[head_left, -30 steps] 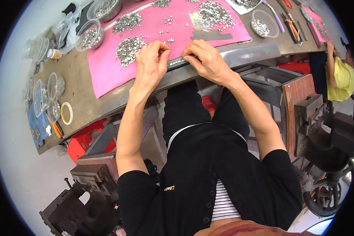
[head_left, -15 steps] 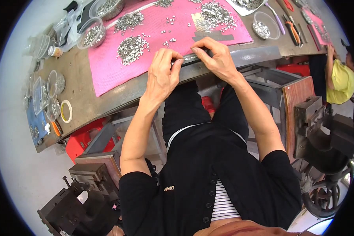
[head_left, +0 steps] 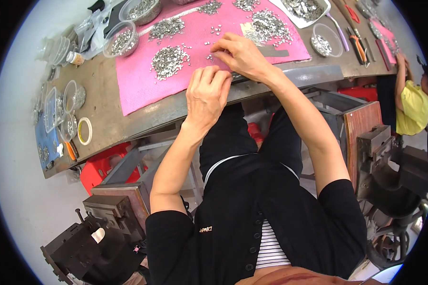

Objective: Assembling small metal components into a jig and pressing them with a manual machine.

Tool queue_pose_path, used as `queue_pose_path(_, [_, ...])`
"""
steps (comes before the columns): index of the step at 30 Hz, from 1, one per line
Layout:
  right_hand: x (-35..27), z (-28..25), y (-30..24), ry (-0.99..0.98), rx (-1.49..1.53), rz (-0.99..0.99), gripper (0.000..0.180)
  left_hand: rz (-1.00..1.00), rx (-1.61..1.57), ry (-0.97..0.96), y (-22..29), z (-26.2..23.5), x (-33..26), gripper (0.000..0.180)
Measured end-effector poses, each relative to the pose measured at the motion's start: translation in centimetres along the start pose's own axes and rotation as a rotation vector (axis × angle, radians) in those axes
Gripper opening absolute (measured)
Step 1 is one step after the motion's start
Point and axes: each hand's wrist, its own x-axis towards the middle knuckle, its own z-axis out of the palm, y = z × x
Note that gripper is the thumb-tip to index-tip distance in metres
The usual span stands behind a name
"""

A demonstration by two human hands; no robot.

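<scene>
My left hand (head_left: pixel 206 96) is at the near edge of the pink mat (head_left: pixel 133 90). Its fingers are curled and closed, with a thin dark strip (head_left: pixel 236 75) with silvery bits at its fingertips. Most of that strip is hidden by my hands. My right hand (head_left: pixel 241 56) reaches over the mat, thumb and forefinger drawn together beside a few small metal pieces (head_left: pixel 209 57). Whether a piece is in that pinch is too small to tell. A heap of small silvery metal pieces (head_left: pixel 169 62) lies left of my hands.
More heaps (head_left: pixel 270 27) lie farther back. Clear tubs of metal pieces (head_left: pixel 121 42) stand at left, with another tub (head_left: pixel 325 42) at right. Orange-handled pliers (head_left: pixel 356 45) and a tape roll (head_left: pixel 84 131) lie on the bench. A person in yellow (head_left: pixel 411 107) works at far right.
My right hand has left the strip and moved left and away from me, over the loose pieces. My left hand has shifted slightly right at the mat's edge. The view has moved a little.
</scene>
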Motion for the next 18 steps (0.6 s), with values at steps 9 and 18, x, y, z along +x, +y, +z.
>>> queue_pose_path(9, [0.6,-1.2,0.2,-0.109,-0.075,0.047,0.011,-0.118,-0.151,0.25,-1.2,-1.0,-1.6,0.032])
queue_pose_path(18, [-1.9,-3.1,1.0,-0.166,0.041,0.199,0.013,-0.284,-0.291,0.397,-1.7,0.3,-3.0,0.016])
